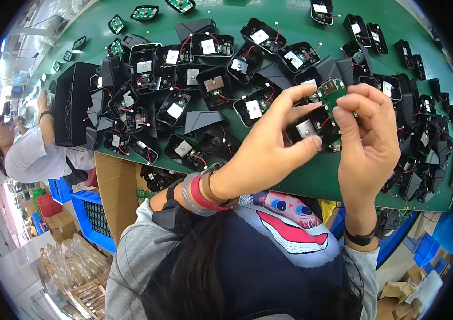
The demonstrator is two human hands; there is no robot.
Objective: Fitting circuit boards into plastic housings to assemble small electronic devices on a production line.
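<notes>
My left hand (pixel 277 136) is closed around a black plastic housing (pixel 302 128), thumb on the near side and fingers over the far side. A silver metal block and thin red wires show inside it. In my right hand (pixel 368 125), a green circuit board (pixel 334 96) is pinched between thumb and fingers, tilted up just above the housing's right side. A metal connector sits at the board's top end. Part of the housing is hidden behind my hands. Several similar open housings lie around, among them one with a white block (pixel 253 109) just left of my left hand.
More black housings and angular covers (pixel 203 121) crowd the green table (pixel 301 186). Loose circuit boards (pixel 144 13) lie at the far left. A large black box (pixel 77 104) stands near another person (pixel 29 141) at left. A cardboard box (pixel 117 184) and blue crate (pixel 93 221) sit below the edge.
</notes>
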